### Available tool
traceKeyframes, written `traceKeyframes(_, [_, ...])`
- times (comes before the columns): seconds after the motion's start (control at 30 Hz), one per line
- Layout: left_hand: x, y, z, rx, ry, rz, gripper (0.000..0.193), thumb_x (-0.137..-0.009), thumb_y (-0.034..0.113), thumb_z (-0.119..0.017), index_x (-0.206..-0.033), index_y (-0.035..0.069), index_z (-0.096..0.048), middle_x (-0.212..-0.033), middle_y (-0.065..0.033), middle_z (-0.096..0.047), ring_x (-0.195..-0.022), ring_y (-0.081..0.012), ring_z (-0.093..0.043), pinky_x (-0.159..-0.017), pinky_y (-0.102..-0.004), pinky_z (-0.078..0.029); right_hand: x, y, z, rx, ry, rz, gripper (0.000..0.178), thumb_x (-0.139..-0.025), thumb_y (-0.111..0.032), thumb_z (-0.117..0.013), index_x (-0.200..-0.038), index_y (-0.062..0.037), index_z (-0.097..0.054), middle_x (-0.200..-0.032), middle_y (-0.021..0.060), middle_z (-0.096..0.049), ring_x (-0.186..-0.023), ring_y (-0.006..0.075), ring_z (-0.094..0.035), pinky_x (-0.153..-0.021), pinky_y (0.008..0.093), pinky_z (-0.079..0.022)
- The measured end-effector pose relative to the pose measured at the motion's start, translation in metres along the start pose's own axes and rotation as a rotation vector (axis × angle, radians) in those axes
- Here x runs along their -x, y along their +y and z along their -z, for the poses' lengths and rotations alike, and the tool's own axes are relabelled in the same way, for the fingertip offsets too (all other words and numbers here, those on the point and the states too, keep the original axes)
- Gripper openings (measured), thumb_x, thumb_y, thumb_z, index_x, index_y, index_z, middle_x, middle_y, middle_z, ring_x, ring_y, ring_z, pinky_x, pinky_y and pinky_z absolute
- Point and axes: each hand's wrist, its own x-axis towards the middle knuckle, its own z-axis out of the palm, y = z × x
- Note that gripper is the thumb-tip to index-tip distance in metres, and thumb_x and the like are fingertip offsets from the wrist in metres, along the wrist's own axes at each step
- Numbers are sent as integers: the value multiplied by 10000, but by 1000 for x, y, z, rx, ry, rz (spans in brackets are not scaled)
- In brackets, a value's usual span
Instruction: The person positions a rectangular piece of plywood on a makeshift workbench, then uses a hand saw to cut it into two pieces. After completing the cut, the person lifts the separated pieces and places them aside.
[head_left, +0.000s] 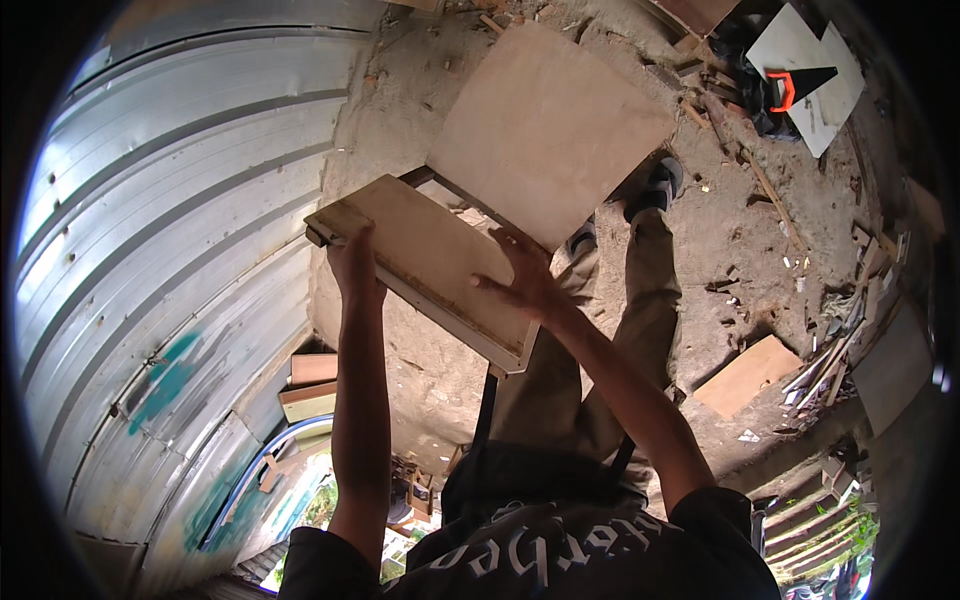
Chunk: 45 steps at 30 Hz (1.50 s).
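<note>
In front of me a flat wooden panel (430, 250) with a pale raised rim along its near side lies tilted over a dark frame (465, 195). My left hand (357, 268) is closed on the panel's near left edge, the thumb at the rim and the other fingers mostly hidden. Near the panel's right end, my right hand (525, 278) rests with thumb and fingers spread apart on its surface. Just beyond is a large square board (550, 125), also on the frame; one of its corners comes close to my right hand.
A corrugated metal wall (180, 210) rises on the left. At the far right a handsaw with an orange handle (785, 90) lies on a pale cut board (825, 75). Wood offcuts (835, 360) and a loose brown board (747, 375) lie on the dirt floor (730, 240).
</note>
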Motion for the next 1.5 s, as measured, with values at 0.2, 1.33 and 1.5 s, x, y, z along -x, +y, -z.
traceKeyframes(0.2, [4,0,-1,35,-65,-13,407,-891,88,-634,-1259,-47,-523,-1174,-155,-603,-1005,-255,-627,-851,-398,-520,26,-65,-19,-59,-232,4,832,-897,-682,-506,-1541,-197,-301,-1595,218,-164,-1487,379,-154,-1204,540,-91])
traceKeyframes(1.33, [1,-4,4,-43,-62,-49,395,-927,171,-639,-1250,-35,-543,-1163,-132,-624,-1021,-231,-628,-863,-362,-508,4,53,-32,-28,177,22,450,-986,-323,-553,-1330,-35,-517,-1238,246,-594,-1199,415,-551,-1022,457,-442])
traceKeyframes(1.5, [22,41,21,-138,0,156,979,-862,318,-759,-1531,9,-114,-1505,-179,-322,-1371,-287,-360,-1059,-423,-382,29,107,-44,-206,570,-380,608,-921,-470,-628,-1290,3,-530,-1259,281,-575,-1224,398,-543,-1021,417,-434])
